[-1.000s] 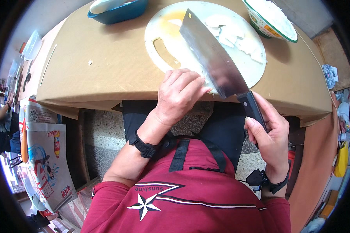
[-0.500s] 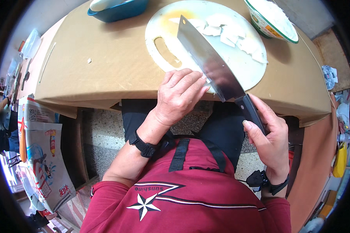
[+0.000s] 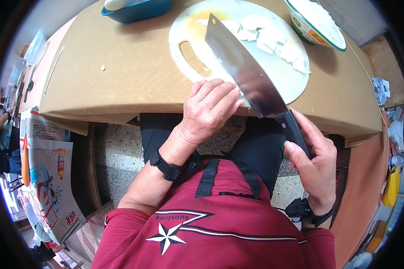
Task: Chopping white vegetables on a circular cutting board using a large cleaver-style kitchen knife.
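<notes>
My right hand (image 3: pixel 316 152) grips the black handle of a cleaver (image 3: pixel 251 71), whose broad blade slants up and left across a round white cutting board (image 3: pixel 292 87). Curled on the board's near edge, the fingers of my left hand (image 3: pixel 211 105) are closed against the blade's side. A sliver of something white shows at those fingertips, but most of it is hidden by the hand and blade. Beyond the blade, several flat white cut pieces (image 3: pixel 267 40) lie on the board's far right. A yellowish stain marks the board near its slotted handle.
At the far right stands a patterned bowl (image 3: pixel 316 24) filled with white pieces. A blue basin (image 3: pixel 139 11) holding something white and rounded sits at the far left. Brown cloth (image 3: pixel 121 85) covers the table, with a small white scrap (image 3: pixel 103 68) on it.
The cleaver's handle and my right hand have shifted slightly right and down. My left hand stays at nearly the same spot by the blade. The cut pieces lie as before.
</notes>
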Demonstrator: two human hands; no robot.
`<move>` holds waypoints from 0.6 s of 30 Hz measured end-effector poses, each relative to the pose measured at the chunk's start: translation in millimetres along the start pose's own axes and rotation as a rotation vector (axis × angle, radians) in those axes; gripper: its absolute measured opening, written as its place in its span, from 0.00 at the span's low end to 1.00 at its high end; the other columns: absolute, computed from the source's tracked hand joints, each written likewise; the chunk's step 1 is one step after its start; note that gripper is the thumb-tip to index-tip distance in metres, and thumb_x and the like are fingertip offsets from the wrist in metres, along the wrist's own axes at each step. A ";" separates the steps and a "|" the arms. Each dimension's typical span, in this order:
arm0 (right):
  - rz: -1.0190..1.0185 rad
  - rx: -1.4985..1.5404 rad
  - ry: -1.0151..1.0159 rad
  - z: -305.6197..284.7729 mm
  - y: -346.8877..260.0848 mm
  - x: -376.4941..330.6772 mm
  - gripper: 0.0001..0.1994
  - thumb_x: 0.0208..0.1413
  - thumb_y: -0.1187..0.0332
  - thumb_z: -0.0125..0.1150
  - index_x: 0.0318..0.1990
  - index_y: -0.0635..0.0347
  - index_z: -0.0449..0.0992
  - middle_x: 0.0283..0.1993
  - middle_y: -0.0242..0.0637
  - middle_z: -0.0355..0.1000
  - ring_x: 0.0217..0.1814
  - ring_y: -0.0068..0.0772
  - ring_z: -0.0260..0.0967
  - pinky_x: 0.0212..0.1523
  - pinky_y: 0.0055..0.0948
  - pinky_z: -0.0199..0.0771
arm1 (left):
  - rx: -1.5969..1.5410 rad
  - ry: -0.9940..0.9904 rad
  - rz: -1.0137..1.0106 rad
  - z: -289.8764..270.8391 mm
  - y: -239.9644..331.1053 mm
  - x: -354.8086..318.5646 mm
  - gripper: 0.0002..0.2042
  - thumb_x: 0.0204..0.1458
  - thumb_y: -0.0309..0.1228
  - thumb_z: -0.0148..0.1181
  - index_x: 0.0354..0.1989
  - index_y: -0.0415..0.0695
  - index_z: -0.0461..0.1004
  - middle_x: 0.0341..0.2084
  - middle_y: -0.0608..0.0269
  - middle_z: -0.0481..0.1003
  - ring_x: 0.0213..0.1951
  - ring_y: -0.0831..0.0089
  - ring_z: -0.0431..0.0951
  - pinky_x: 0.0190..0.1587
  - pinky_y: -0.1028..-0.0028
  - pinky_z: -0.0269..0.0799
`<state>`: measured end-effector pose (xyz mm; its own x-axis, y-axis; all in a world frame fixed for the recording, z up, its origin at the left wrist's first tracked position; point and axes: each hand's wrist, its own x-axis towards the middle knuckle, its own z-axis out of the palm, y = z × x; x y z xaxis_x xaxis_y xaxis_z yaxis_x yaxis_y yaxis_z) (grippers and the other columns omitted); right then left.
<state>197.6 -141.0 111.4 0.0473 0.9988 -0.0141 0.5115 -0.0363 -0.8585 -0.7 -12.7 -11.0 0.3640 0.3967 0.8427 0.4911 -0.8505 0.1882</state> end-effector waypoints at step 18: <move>-0.026 -0.093 -0.048 -1.4 -6.4 6.3 0.24 0.55 0.76 0.62 0.61 0.68 0.69 0.37 0.45 0.77 0.32 0.28 0.75 0.37 0.24 0.73 | -0.006 -0.013 -0.008 -0.6 0.3 0.5 0.12 0.43 0.26 0.72 0.37 0.42 0.80 0.35 0.63 0.79 0.40 0.66 0.79 0.42 0.68 0.73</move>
<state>195.8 -134.5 117.5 -0.0068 0.9998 -0.0187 0.5894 -0.0111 -0.8078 -0.9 -13.0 -10.2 0.3705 0.4075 0.8347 0.4888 -0.8496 0.1978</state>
